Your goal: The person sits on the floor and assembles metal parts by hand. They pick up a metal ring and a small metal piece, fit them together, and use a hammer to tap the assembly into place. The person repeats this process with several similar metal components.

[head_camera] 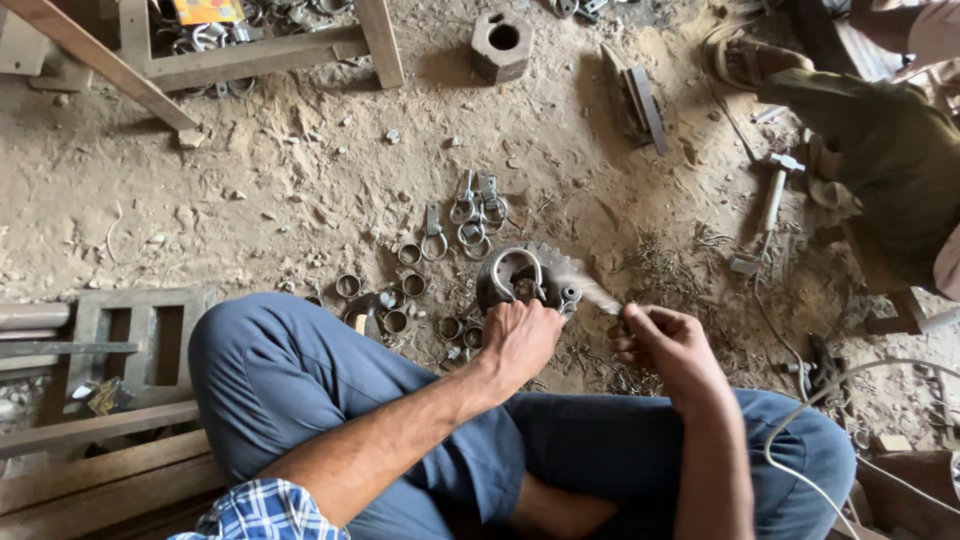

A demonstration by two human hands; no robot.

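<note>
On the dirt floor of a workshop, a person sits cross-legged with both hands over a toothed metal wheel (530,275) that serves as a small work block. The left hand (520,338) is curled closed at the wheel's near edge, apparently pinning a curved metal ring (522,270) against it. The right hand (668,345) is also closed, gripping a thin tool (598,295) whose far end is blurred (its exact kind cannot be made out) and points toward the ring. Short metal sleeves (405,285) lie scattered just left of the wheel, and finished ring-and-plate fittings (470,220) lie beyond it. A hammer (772,200) rests well to the right, near a second person's sandalled foot (745,60). A white cable (850,400) loops over the sitter's right knee.

The risk here looks plain: the left fingers sit right beside the spot being worked, so a glancing stroke or a ring that slips could catch them. The wheel rests on loose dirt and may rock.
</note>
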